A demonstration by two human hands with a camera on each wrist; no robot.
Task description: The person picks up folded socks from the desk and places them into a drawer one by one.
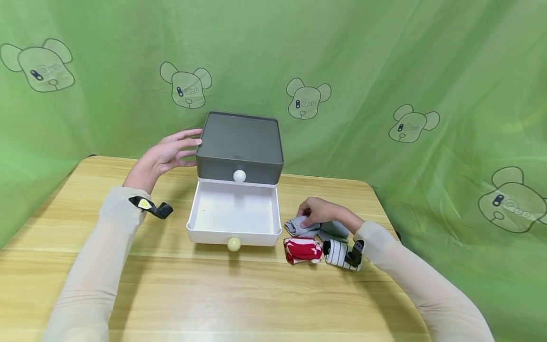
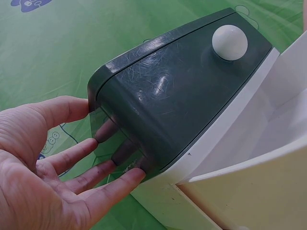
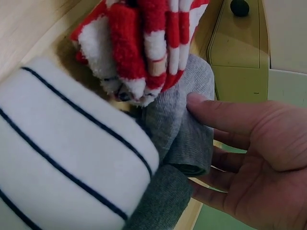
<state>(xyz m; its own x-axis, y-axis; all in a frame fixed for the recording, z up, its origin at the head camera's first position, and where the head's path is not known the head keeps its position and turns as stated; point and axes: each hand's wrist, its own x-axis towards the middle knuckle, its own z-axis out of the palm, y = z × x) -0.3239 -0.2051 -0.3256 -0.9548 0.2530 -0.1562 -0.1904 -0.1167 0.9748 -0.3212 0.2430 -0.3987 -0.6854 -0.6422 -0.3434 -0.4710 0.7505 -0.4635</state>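
From here I see a person's left hand (image 1: 168, 149) with its fingers spread and stretched out, grasping nothing, the tips touching the left side of the dark grey storage box (image 1: 241, 137) at the far part of the desk (image 1: 205, 294). Below the box's white knob (image 1: 240, 175), the white drawer (image 1: 209, 237) stands pulled out toward the near side, its yellow-green knob (image 1: 233, 244) in front.

The right hand (image 1: 320, 211) pinches the light grey roll (image 1: 296, 226) between thumb and fingers, just right of the drawer. 3 more fabric rolls lie around it: the dark grey roll (image 1: 334, 231) to its right, the red-and-white roll (image 1: 302, 250) on its near side, and the white striped roll (image 1: 335, 251) to the near right. A green curtain (image 1: 256, 47) hangs behind.
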